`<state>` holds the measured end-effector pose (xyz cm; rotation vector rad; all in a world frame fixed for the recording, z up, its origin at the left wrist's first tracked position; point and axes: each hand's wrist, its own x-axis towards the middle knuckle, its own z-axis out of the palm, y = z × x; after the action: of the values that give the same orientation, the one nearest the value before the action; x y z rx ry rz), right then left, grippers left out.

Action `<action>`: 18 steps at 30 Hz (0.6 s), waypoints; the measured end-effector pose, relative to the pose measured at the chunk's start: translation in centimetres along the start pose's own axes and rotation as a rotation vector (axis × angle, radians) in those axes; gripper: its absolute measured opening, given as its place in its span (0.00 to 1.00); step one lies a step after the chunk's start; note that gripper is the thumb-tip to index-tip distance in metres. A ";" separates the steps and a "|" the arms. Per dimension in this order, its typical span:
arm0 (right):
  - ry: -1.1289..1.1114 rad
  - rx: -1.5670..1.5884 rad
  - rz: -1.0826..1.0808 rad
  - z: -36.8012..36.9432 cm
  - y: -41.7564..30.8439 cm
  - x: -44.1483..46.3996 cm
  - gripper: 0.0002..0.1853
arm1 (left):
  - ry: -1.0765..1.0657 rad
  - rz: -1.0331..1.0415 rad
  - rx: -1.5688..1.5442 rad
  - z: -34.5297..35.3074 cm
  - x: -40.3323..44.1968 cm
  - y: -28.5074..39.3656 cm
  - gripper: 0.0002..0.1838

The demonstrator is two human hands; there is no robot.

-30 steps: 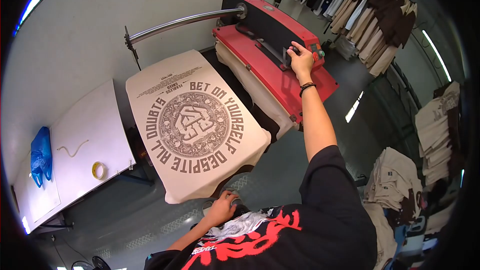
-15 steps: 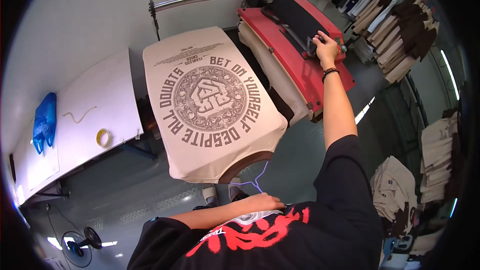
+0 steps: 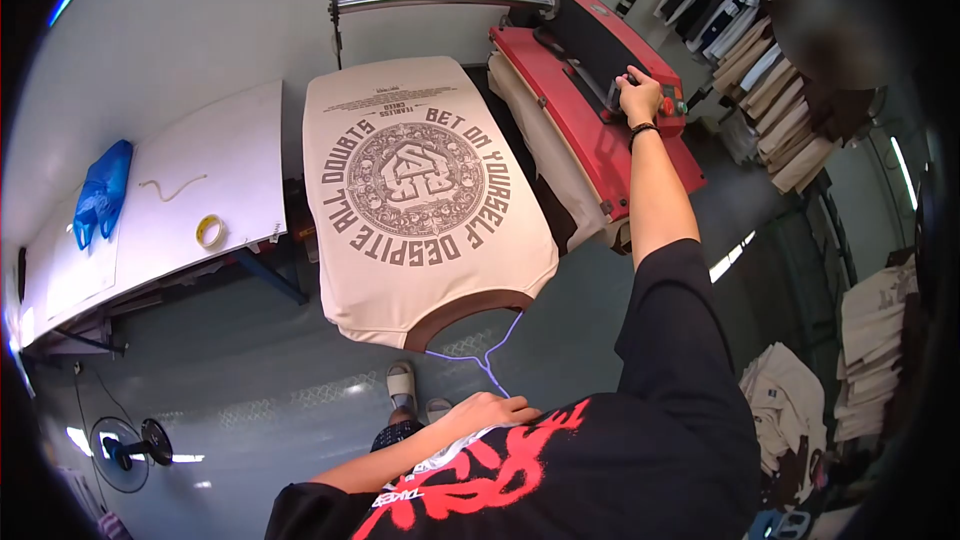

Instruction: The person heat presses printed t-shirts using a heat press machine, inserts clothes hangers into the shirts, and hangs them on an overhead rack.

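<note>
My right hand [image 3: 638,98] is closed round the dark handle of a red heat press [image 3: 655,60], whose head is down. A beige T-shirt [image 3: 430,280] lies flat with its neck towards me, beside the press. It has a large dark circular print and brown inside the collar. A purple wire hanger [image 3: 483,358] sticks out of the neck opening, its hook pointing at my body. Near the end of that hook, my left hand [image 3: 492,408] rests against my black shirt with its fingers bent. What those fingers hold, if anything, is hidden.
At left, a white table [image 3: 215,175] carries a blue plastic bag [image 3: 103,192], a tape roll [image 3: 210,231] and a cord [image 3: 172,186]. A fan [image 3: 130,450] stands on the floor. Folded garments [image 3: 790,110] hang at right, with a beige garment pile [image 3: 785,400] below.
My view has shifted, so the T-shirt and press sit slightly differently. My right hand stays on the handle, and my left hand remains against my front. More of my sandalled foot shows.
</note>
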<state>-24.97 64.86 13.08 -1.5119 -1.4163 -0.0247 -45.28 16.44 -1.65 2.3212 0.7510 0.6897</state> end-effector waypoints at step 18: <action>0.370 0.200 0.204 6.3 0.5 1.2 0.16 | 0.455 -0.295 -0.080 5.9 -4.8 1.2 0.16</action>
<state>-27.89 69.93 10.49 -1.3936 -0.9398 -0.0343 -44.62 10.30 -6.30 1.9412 1.2138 1.1013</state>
